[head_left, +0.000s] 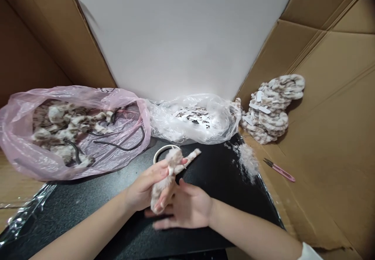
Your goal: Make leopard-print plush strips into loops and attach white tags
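Observation:
My left hand (149, 182) is closed around a fluffy white-and-tan plush fabric piece (159, 191), its thumb pressing the fur near the middle. A narrow fuzzy strip (191, 158) of the same fabric sticks out toward the upper right. Just to the right and slightly below, my right hand (190, 209) has its fingers stretched out, some passing under the fabric's lower end; it holds nothing. A pale ring (158, 150) lies on the dark tabletop (117, 205) behind the piece, partly hidden by it.
At left, a pink plastic bag (123, 166) holds furry pieces and dark cords. A clear bag (164, 123) with white and patterned scraps sits at the back. To the right are stacked fluffy bands (272, 111) with white labels, loose fluff (247, 162) and pink thread snips (279, 170). Cardboard walls (331, 135) flank the table.

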`<state>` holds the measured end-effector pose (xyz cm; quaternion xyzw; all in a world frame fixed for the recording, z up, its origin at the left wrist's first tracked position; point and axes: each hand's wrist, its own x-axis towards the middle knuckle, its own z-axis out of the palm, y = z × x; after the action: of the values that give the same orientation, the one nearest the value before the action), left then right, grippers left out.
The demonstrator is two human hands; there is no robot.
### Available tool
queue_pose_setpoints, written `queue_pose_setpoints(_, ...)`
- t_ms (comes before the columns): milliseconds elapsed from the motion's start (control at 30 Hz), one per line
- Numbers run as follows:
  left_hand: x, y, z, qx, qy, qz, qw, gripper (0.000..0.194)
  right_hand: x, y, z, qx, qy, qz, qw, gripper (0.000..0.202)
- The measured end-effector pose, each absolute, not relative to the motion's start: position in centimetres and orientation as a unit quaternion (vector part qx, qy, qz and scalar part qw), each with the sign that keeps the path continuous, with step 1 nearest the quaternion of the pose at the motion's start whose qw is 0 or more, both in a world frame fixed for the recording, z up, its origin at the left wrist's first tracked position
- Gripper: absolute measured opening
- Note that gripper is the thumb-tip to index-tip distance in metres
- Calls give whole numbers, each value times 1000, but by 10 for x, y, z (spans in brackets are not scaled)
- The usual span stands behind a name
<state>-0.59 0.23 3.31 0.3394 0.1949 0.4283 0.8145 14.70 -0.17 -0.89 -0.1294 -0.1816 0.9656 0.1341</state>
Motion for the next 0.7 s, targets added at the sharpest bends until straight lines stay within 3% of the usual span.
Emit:
queue_pose_setpoints(200, -10, 9, 36, 324, 105, 413, 845, 26, 179, 32, 20, -247, -262, 834, 418, 30)
queue_pose_setpoints(333, -13, 18, 36, 314, 166, 456, 816, 39, 211, 48, 48, -329, -414, 636, 562, 36)
queue_pose_setpoints(433, -11, 25, 33, 313, 207, 469, 799, 46, 229, 55, 60, -336, -443, 532, 639, 27)
queue_pose_setpoints(567, -6, 29, 24, 335, 271, 450, 783, 52, 221, 52, 48, -345, -434, 544, 630, 21)
queue_pose_setpoints(700, -2, 25, 20, 410, 346, 398, 744, 52, 194, 36, 25, -395, -545, 575, 465, 30)
